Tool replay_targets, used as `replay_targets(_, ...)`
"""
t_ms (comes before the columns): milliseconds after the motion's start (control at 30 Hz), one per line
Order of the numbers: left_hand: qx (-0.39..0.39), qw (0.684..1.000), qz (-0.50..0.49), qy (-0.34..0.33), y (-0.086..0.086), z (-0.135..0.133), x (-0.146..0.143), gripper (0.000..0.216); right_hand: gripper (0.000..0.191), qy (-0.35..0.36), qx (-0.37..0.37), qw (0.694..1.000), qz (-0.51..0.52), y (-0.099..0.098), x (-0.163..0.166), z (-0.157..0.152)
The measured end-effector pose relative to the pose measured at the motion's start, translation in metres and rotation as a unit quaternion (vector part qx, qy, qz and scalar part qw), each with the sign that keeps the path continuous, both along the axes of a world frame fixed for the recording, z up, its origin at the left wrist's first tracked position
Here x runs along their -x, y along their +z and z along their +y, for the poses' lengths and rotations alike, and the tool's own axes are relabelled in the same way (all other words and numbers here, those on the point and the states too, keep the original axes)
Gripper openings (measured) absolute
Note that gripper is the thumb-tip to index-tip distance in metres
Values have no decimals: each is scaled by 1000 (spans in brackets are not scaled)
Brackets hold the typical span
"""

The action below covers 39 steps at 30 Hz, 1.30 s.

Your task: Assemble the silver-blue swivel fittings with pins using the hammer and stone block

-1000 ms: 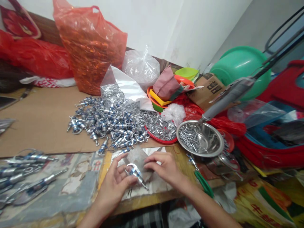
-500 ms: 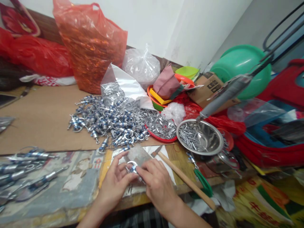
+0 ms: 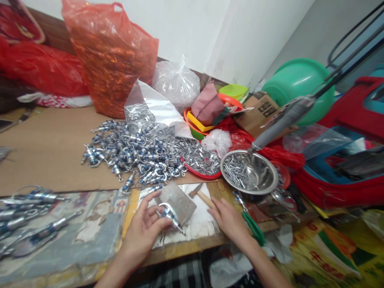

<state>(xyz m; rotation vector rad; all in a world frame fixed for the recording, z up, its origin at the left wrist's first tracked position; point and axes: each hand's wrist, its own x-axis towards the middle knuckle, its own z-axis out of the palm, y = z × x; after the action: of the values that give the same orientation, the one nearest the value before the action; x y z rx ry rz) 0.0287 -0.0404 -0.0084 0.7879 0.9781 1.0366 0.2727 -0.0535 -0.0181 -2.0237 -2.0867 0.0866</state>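
My left hand (image 3: 145, 222) pinches a small silver metal fitting with a blue band and a curved ring (image 3: 168, 216) between thumb and fingers. The fitting is tilted over the edge of a flat grey metal block (image 3: 177, 202), which lies on a white sheet (image 3: 207, 228). To the right, my right hand (image 3: 228, 218) closes over the wooden handle of a hammer (image 3: 204, 197). The narrow dark head of this hammer rests on the sheet beside the block, and the rest of its handle is hidden under my hand and arm.
Behind the block lies a heap of similar fittings (image 3: 132, 150). A red tray of small metal pieces (image 3: 202, 160) and a steel bowl of pins (image 3: 267, 176) stand to its right. Larger fittings (image 3: 45, 228) lie at left. A grey lever (image 3: 279, 122) slants above the bowl.
My right hand has let go of the fitting and moved right onto the hammer handle. My left hand keeps the fitting in nearly the same place.
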Motion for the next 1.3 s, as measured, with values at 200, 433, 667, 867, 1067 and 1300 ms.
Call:
replay_targets(200,-2,1000,1,-3,-1,-2,1,63,22,57,-49,990,123,30,14,-18)
replay_targets(433,-7,1000,5,8,-3,0,1,66,53,221,-127,960,115,56,48,-35)
replay_targets(667,-11,1000,-8,15,-5,0,-1,70,50,203,-123,967,88,41,52,-42)
replay_targets(867,-8,994,107,-22,2,3,4,31,37,74,-58,971,219,19,26,-26)
replay_targets(1067,-117,964,240,5,2,8,11,14,30,29,69,981,180,9,1,14)
replay_targets(1300,-28,986,158,48,12,3,3,21,27,-5,-28,999,-16,20,15,112)
